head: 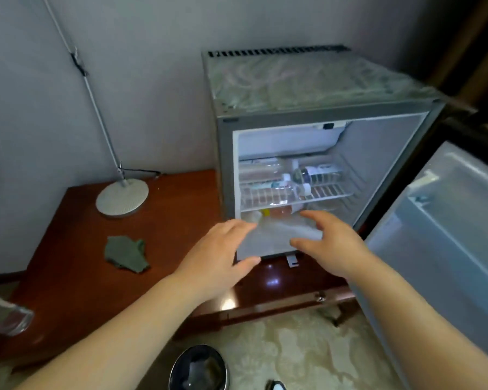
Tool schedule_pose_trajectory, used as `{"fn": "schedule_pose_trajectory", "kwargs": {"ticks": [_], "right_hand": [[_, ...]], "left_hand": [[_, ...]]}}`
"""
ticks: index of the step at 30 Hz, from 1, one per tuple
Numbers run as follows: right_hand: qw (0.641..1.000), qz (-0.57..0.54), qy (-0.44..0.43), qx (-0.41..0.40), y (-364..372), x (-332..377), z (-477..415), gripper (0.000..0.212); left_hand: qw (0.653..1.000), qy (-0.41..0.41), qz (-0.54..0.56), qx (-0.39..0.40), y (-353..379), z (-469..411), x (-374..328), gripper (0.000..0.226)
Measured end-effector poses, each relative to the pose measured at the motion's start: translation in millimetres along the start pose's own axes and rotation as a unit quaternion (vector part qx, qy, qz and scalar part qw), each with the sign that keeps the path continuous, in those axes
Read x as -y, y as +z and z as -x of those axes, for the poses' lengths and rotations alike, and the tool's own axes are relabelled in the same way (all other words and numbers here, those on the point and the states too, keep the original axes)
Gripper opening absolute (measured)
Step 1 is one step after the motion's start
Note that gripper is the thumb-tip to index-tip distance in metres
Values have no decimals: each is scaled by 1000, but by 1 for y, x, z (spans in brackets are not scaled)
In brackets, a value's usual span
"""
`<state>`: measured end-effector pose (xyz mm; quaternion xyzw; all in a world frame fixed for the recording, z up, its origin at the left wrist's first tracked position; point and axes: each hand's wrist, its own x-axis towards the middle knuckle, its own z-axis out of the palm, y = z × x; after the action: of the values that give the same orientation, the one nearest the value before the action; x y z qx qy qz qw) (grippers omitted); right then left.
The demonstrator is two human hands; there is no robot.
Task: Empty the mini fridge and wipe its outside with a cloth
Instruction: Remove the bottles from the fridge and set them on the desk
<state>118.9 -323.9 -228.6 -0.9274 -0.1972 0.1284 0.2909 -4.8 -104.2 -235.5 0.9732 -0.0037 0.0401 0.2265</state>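
On the wooden table (pixel 68 291), the open mini fridge (pixel 307 108) faces the left hand (pixel 214 257) and right hand (pixel 333 243), both spread, empty.

The wooden table (pixel 68 291) bears the mini fridge (pixel 226 164), cloth (pixel 126 253) and lamp base (pixel 122 199).

a grey mini fridge (pixel 307 108) stands upright on the bench (pixel 68 291), its door (pixel 448 220) swung wide open toward 3 o'clock. inside, a white freezer flap (pixel 288 142) sits at the top. below it, clear plastic bottles (pixel 265 190) lie on their sides on a white wire shelf (pixel 330 191). another bottle (pixel 279 212) lies under the shelf, blurred. a grey-green cloth (pixel 126 253) lies crumpled on the bench at about 8 o'clock from the fridge, well apart from it.
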Motion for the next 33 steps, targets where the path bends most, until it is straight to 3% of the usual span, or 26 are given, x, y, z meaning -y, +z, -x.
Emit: {"fn": "schedule_pose_trajectory", "kwargs": {"ticks": [7, 17, 25, 33], "right_hand": [[999, -41, 3, 26, -41, -21, -79, 76], [998, -52, 18, 38, -24, -42, -138, 75], [990, -122, 20, 60, -26, -52, -137, 74], [976, -209, 16, 65, -39, -62, -130, 75]], "left_hand": [[1000, -16, -17, -15, 8, -84, -32, 67], [988, -90, -124, 12, 42, -167, -15, 72], [979, -96, -179, 10, 53, -197, -6, 67], [988, -68, -141, -6, 53, -184, -16, 61]]}}
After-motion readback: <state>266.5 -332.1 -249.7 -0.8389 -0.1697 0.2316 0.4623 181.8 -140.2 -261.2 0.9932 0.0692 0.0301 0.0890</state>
